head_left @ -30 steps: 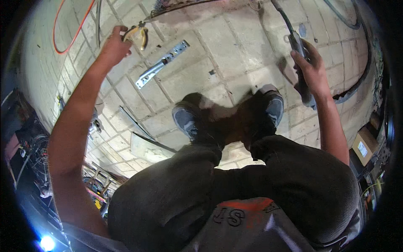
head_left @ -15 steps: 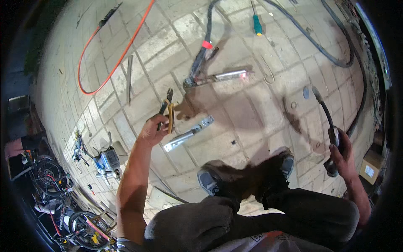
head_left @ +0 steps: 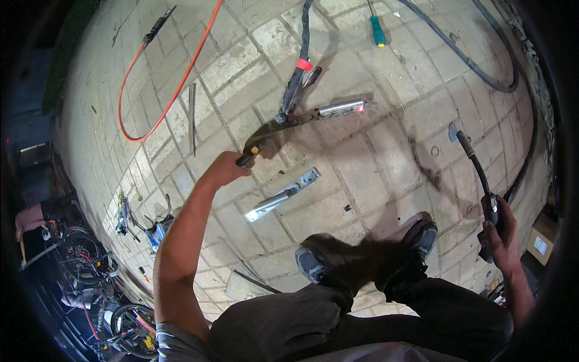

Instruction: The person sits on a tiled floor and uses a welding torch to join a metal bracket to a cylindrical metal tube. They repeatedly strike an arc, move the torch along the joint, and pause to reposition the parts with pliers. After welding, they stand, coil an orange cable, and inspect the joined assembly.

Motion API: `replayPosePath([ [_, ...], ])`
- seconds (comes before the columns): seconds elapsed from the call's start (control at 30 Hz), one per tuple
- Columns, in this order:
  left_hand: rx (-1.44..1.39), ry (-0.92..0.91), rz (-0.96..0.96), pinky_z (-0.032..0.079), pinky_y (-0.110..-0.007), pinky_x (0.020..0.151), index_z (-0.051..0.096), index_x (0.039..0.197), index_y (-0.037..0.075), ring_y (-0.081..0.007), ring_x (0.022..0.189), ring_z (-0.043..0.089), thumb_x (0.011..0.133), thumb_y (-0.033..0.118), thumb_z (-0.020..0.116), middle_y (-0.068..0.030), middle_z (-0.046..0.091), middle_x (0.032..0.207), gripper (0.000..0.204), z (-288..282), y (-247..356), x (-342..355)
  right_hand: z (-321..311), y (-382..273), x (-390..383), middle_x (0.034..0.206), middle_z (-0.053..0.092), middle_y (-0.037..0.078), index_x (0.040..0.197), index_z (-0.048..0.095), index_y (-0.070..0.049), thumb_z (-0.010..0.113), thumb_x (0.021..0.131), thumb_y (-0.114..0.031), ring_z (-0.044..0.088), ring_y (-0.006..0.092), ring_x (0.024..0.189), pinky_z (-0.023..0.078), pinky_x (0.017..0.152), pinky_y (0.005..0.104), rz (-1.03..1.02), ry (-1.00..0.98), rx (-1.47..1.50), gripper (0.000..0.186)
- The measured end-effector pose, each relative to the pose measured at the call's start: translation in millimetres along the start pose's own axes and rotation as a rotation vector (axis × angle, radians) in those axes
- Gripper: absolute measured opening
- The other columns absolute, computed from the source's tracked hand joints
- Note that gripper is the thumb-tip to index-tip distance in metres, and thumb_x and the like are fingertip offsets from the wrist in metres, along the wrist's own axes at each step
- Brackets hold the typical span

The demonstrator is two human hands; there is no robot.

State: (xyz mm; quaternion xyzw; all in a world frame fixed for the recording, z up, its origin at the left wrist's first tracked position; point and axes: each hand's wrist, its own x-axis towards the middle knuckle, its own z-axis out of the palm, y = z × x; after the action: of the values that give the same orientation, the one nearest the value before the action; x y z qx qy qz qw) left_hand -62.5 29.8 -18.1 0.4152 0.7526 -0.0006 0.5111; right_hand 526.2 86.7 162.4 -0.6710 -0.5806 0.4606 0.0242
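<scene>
My left hand [head_left: 226, 171] is closed round a pair of pliers [head_left: 246, 159] with black and yellow handles, held above the paving; their jaws are hard to make out against a dark shadow. In my right hand [head_left: 506, 241] is a welding torch [head_left: 486, 187], its curved neck and nozzle pointing away from me. Nearest my left hand, a shiny metal tube piece with a flat drilled end [head_left: 283, 195] lies on the paving. Farther off rests a second metal tube [head_left: 341, 108], its right end glowing red. Beside it lies a clamp on a thick black cable [head_left: 294, 90] with red tape.
A green screwdriver [head_left: 377, 31], an orange cable [head_left: 169, 108] and a thin metal strip [head_left: 192, 117] lie on the paving. Black hose [head_left: 512, 72] loops along the right, near a cardboard box [head_left: 543, 240]. Bicycles [head_left: 84, 256] and a blue tool [head_left: 158, 232] are at left.
My left hand has turned the pliers over and away, so their jaws no longer show plainly. My right hand still holds the torch. The whole view has shifted slightly.
</scene>
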Motion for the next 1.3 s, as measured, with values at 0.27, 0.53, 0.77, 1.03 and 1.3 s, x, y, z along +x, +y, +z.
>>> replayPosePath([
  [0.27, 0.121, 0.074, 0.115, 0.045, -0.031, 0.067, 0.069, 0.106, 0.001, -0.0146, 0.073, 0.058, 0.076, 0.008, 0.06, -0.0093, 0.066, 0.079, 0.032, -26, -23, 13, 0, 6, -4, 0.116, 0.058, 0.013, 0.142, 0.039, 0.0, 0.061, 0.088, -0.032, 0.053, 0.0158, 0.092, 0.045, 0.08, 0.0288, 0.072, 0.014, -0.11, 0.066],
  [0.53, 0.109, -0.141, -0.017, 0.044, -0.032, 0.069, 0.071, 0.113, 0.012, -0.0151, 0.077, 0.049, 0.07, 0.012, 0.059, -0.0011, 0.055, 0.085, 0.045, -41, 8, 22, -4, 14, -3, 0.105, 0.059, 0.01, 0.143, 0.04, -0.001, 0.058, 0.093, -0.033, 0.054, 0.0159, 0.082, 0.046, 0.071, 0.0295, 0.003, 0.066, -0.284, 0.062],
  [0.77, 0.059, -0.15, -0.079, 0.047, -0.037, 0.076, 0.07, 0.111, 0.007, -0.0179, 0.088, 0.052, 0.071, 0.013, 0.059, -0.0055, 0.061, 0.1, 0.042, -44, 9, 19, -1, 21, -3, 0.104, 0.058, 0.011, 0.145, 0.036, 0.001, 0.059, 0.093, -0.031, 0.054, 0.0149, 0.081, 0.047, 0.072, 0.03, -0.01, 0.088, -0.27, 0.066],
  [1.03, 0.026, -0.246, -0.074, 0.047, -0.039, 0.081, 0.068, 0.114, 0.008, -0.018, 0.097, 0.057, 0.07, 0.014, 0.062, -0.006, 0.066, 0.108, 0.045, -52, 12, 25, -2, 18, -4, 0.109, 0.06, 0.012, 0.145, 0.035, 0.0, 0.06, 0.093, -0.028, 0.056, 0.0155, 0.084, 0.048, 0.076, 0.0301, 0.021, 0.064, -0.249, 0.064],
  [1.3, 0.076, -0.275, -0.107, 0.05, -0.038, 0.084, 0.064, 0.116, 0.005, -0.0165, 0.1, 0.06, 0.074, 0.009, 0.058, -0.0062, 0.066, 0.114, 0.042, -58, 31, 34, 2, 12, -5, 0.114, 0.06, 0.013, 0.145, 0.036, 0.002, 0.062, 0.092, -0.03, 0.057, 0.017, 0.09, 0.047, 0.081, 0.0304, 0.038, 0.062, -0.23, 0.066],
])
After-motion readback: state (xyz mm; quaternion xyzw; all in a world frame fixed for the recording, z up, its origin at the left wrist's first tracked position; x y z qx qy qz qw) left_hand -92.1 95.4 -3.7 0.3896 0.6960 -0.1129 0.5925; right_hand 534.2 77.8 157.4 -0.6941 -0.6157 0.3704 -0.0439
